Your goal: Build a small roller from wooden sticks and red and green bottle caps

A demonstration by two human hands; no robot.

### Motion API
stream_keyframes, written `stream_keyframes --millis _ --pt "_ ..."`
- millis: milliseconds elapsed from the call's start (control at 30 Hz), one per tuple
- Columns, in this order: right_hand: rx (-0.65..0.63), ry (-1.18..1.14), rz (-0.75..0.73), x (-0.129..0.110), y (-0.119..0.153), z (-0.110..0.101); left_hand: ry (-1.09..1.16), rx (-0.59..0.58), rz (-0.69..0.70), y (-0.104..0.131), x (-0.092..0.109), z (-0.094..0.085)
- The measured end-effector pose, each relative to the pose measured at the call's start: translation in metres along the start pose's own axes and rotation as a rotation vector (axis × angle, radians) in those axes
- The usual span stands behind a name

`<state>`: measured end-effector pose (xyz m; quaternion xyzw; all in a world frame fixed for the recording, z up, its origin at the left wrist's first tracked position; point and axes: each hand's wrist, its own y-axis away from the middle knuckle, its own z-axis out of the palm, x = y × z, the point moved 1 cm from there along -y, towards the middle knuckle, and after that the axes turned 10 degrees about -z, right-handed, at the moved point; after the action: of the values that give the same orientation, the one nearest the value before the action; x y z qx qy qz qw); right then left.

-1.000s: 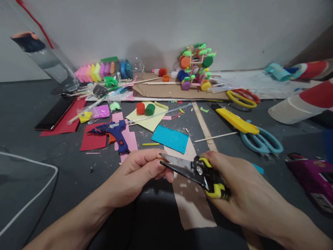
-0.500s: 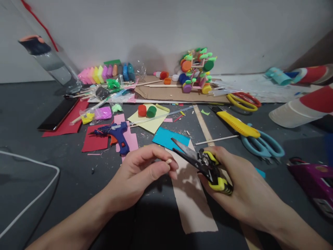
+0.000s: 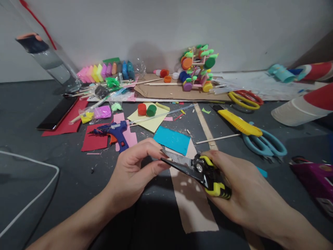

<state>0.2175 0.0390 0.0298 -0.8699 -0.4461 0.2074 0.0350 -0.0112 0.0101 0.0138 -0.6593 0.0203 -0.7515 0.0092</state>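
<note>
Shears [image 3: 199,168], black-and-yellow with pointed metal blades, clamped in right hand [image 3: 240,187], point to ten o'clock; slippage could nick left hand [image 3: 132,173], whose grip is indeterminable.

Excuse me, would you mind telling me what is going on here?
A person's right hand holds black-and-yellow metal-bladed snips, blades slightly apart, with the tips at the fingers of the left hand. Whatever the left fingers may be pinching is hidden. Beyond them, a dark blue plastic glue gun lies on red and pink paper, near a bright blue rectangular sheet.
</note>
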Motion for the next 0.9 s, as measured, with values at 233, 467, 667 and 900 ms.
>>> stream_keyframes --millis 233,467,667,900 --pt "-0.01 0.017 0.001 0.001 0.003 0.001 -0.099 0.013 0.112 0.0 0.004 0.002" --pt "0.064 0.037 -0.007 0.001 0.004 -0.001 -0.114 0.047 0.133 0.001 0.004 0.001" --pt "0.018 0.026 0.12 0.009 0.003 0.004 -0.073 0.073 0.101 0.002 0.003 0.002" --pt "-0.177 0.182 0.054 0.01 0.006 0.013 0.176 0.079 -0.093 0.001 -0.001 0.002"
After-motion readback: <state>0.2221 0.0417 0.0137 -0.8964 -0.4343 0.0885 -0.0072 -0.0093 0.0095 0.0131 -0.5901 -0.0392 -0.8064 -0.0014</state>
